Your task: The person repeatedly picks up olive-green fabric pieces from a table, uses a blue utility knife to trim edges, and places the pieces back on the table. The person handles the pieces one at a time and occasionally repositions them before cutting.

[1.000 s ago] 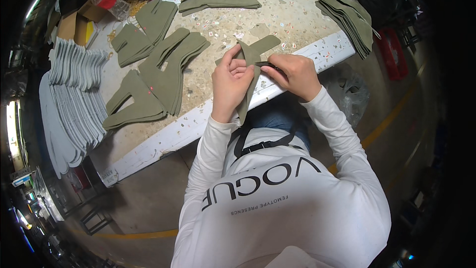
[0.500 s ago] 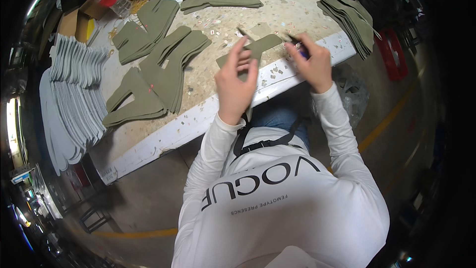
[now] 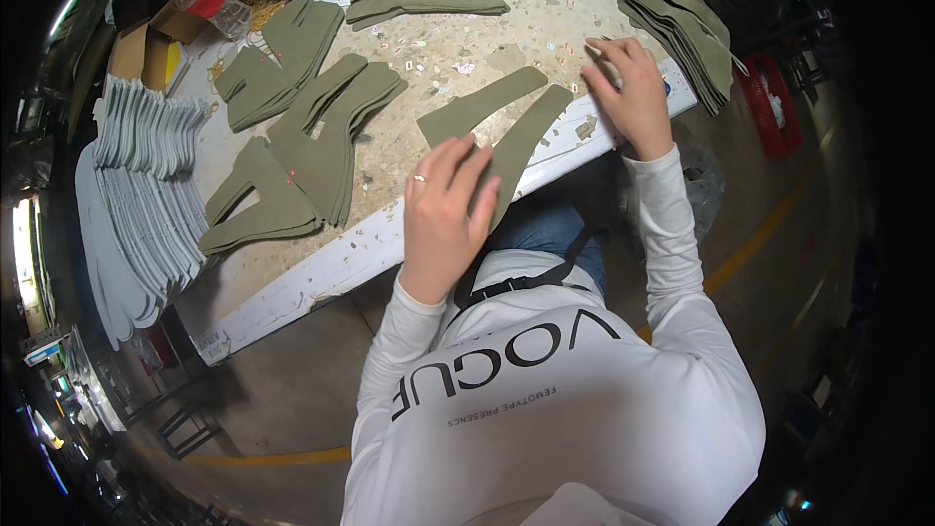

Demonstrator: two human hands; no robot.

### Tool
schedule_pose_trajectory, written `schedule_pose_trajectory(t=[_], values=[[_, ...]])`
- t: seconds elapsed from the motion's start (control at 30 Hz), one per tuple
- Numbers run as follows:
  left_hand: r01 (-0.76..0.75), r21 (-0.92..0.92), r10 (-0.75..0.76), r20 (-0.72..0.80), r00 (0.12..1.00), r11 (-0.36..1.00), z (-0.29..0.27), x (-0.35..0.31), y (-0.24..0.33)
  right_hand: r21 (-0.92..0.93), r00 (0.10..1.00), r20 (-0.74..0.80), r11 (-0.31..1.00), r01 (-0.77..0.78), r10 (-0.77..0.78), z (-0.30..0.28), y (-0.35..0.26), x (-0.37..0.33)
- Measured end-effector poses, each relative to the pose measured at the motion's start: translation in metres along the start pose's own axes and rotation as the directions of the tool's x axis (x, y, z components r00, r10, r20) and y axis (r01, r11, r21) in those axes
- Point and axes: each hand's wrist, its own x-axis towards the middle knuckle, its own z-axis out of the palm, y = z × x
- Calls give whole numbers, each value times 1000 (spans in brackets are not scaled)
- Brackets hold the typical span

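Observation:
An olive-green, V-shaped cut piece of sheet material point(image 3: 534, 127) lies near the table's front edge. Its two arms point up and right. My left hand point(image 3: 446, 214), with a ring on one finger, is over its near end, fingers apart; I cannot tell how firmly they touch it. To the right of the piece, my right hand point(image 3: 631, 95) has its fingers spread above the tabletop, with nothing visible in them. A small blue bit shows beside that hand, mostly hidden.
Stacks of similar green pieces point(image 3: 341, 127) lie to the left, and another stack point(image 3: 682, 34) at the right corner. Pale grey stacked pieces point(image 3: 146, 205) stand far left. A bottle point(image 3: 219, 5) and cardboard box point(image 3: 146, 54) are behind. Small scraps litter the speckled table point(image 3: 390, 195).
The dark pointed tools seen by my hands no longer show. My left hand has come nearer and the right one has moved up and right; the green piece's arms are now more exposed.

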Motion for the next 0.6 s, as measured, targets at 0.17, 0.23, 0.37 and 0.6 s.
schedule_pose_trajectory(t=[0.17,0.23,0.37,0.6], values=[[-10,1,10,6,1000,1000,4,54,-20,-252,991,-110,962,-104,78,7,0,-10],[-14,-32,15,55,998,999,17,80,-30,-331,985,-158,936,-123,74,2,9,-10],[107,-149,-76,199,977,983,40,96,-41,-178,995,-37,979,-99,94,-17,25,-7],[395,-526,-227,357,906,753,36,96,-60,598,951,238,741,-305,199,-21,-20,-14]])
